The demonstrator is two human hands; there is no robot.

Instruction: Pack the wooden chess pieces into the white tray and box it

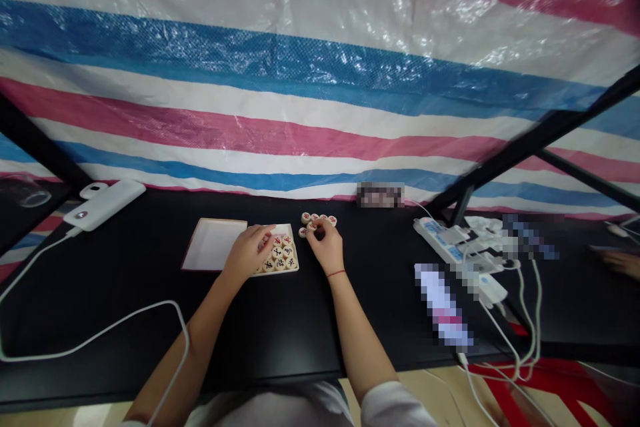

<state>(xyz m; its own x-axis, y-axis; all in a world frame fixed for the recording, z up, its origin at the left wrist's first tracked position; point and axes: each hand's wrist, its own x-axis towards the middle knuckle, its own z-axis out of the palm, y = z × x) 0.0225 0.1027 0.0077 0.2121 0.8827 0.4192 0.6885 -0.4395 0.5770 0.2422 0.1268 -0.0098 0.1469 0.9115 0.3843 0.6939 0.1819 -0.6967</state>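
A shallow white box on the black table holds rows of round Chinese chess pieces with black and red characters. Its white lid lies flat against its left side. Over the box's left part is my left hand, thumb and fingers apart, hiding some pieces; whether it touches any I cannot tell. My right hand, with a thin red cord at the wrist, pinches a Chinese chess piece just right of the box. Beside those fingertips stands a small group of red-character pieces.
A white power bank with a cable lies at the left. On the right are a power strip full of plugs and a blurred phone on a cable. Striped plastic sheeting hangs behind the table. Another person's hand shows far right.
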